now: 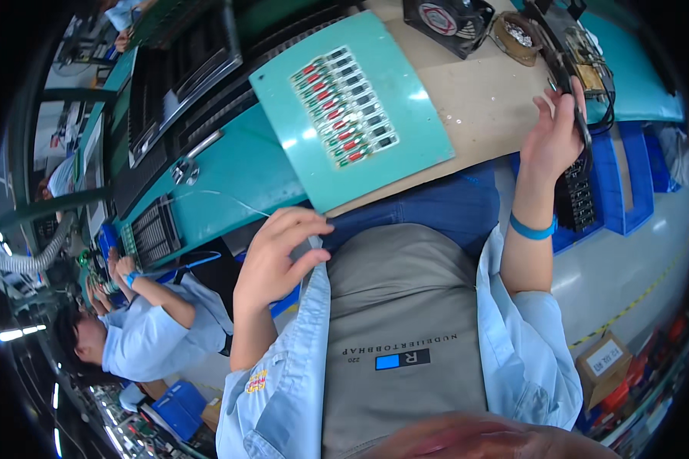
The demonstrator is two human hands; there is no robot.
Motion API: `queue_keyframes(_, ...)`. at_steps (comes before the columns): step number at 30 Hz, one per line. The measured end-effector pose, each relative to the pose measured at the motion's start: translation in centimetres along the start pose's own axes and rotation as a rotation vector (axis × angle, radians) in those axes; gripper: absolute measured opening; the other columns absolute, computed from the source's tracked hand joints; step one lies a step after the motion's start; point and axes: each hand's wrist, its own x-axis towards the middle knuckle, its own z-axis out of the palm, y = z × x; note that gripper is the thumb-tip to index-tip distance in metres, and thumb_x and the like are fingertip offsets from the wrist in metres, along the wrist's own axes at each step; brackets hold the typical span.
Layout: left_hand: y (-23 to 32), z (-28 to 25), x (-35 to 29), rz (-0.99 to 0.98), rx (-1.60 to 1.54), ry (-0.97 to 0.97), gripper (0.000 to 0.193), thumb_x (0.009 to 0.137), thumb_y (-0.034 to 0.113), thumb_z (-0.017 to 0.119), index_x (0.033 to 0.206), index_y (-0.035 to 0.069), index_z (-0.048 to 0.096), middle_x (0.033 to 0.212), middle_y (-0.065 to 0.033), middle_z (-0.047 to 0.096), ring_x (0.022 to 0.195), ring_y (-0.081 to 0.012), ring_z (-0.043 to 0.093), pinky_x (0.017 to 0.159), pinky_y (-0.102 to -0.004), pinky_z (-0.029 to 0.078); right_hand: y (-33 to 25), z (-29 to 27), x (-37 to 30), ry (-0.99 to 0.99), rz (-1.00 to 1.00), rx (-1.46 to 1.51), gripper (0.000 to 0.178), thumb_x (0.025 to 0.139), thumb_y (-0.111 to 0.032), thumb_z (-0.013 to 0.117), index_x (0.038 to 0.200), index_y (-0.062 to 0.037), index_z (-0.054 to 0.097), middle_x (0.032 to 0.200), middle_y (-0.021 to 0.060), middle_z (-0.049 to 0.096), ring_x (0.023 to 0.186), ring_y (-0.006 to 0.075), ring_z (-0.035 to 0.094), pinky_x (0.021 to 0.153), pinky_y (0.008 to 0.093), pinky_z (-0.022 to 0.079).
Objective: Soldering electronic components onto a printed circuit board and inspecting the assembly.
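Note:
My right hand [555,134] is closed around a slim black-handled tool [584,130] at the right end of the bench; its tip cannot be made out. My left hand [279,252] hovers by the bench's front edge, near my jacket opening, with thumb and fingers apart. A thin pale wire [233,199] runs up to its fingertips; whether they touch it is unclear. Between my hands, a green plate [413,84] lies tilted on brown board. On it rests a panel of small circuit boards [344,111] with rows of red, green and black parts.
A black fan [452,23] and a brown round dish [513,38] with silvery bits stand at the back right. Blue bins [628,183] hold dark parts below my right arm. Black racks [184,84] line the left. A co-worker [149,321] works at far left.

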Motion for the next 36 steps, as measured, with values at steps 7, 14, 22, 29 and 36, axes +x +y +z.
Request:
queue_keyframes(7,-1.5,0.4,-0.1,-0.231,-0.073,0.359,0.043,0.086,0.011,0.075,0.126,0.001,0.065,0.113,-0.0152,0.068,0.095,-0.0255,0.068,0.083,-0.0354,0.055,3.4,1.3,5.1,0.029,0.53,0.744,0.046,0.109,-0.029,0.044,0.13,0.0119,0.05,0.13,0.0242,0.06,0.121,0.0358,0.059,0.105,0.0478,0.05)
queue_keyframes(14,-4.5,1.5,3.4,-0.366,-0.011,0.491,0.058,0.091,0.013,0.074,0.143,-0.004,0.053,0.108,-0.0131,0.062,0.079,-0.0151,0.061,0.069,-0.0294,0.052,2.6,2.2,0.3,0.087,0.756,0.797,0.052,0.108,-0.026,0.047,0.144,0.0108,0.039,0.141,0.0284,0.051,0.129,0.0378,0.055,0.11,0.0471,0.049)
queue_keyframes(22,-5.5,1.5,5.8,-0.441,-0.035,0.454,0.061,0.091,0.016,0.076,0.144,-0.003,0.053,0.099,-0.0078,0.058,0.067,-0.0095,0.053,0.062,-0.0269,0.047,0.1,6.8,-6.2,-0.758,0.48,-0.467,0.033,0.097,-0.007,0.067,0.126,0.0078,0.065,0.107,0.0096,0.072,0.094,0.0119,0.067,0.085,0.0262,0.054)
queue_keyframes(29,-3.5,2.3,4.6,-0.362,-0.429,0.653,0.067,0.091,0.011,0.074,0.151,0.004,0.045,0.115,-0.0096,0.056,0.097,-0.0166,0.061,0.084,-0.0313,0.053,-0.6,6.3,-6.3,-0.874,0.416,-0.428,0.042,0.089,0.005,0.068,0.131,0.0041,0.064,0.128,0.0108,0.064,0.1,0.013,0.065,0.088,0.0268,0.053)
queue_keyframes(36,3.4,-0.9,3.4,0.178,-0.773,0.828,0.07,0.094,-0.003,0.06,0.157,-0.002,0.032,0.153,-0.0167,0.048,0.137,-0.0237,0.051,0.112,-0.0375,0.042,-4.2,8.9,-6.4,-1.092,0.142,-0.456,0.058,0.091,-0.008,0.073,0.145,0.0003,0.054,0.147,0.0126,0.056,0.135,0.0231,0.053,0.111,0.0383,0.041)
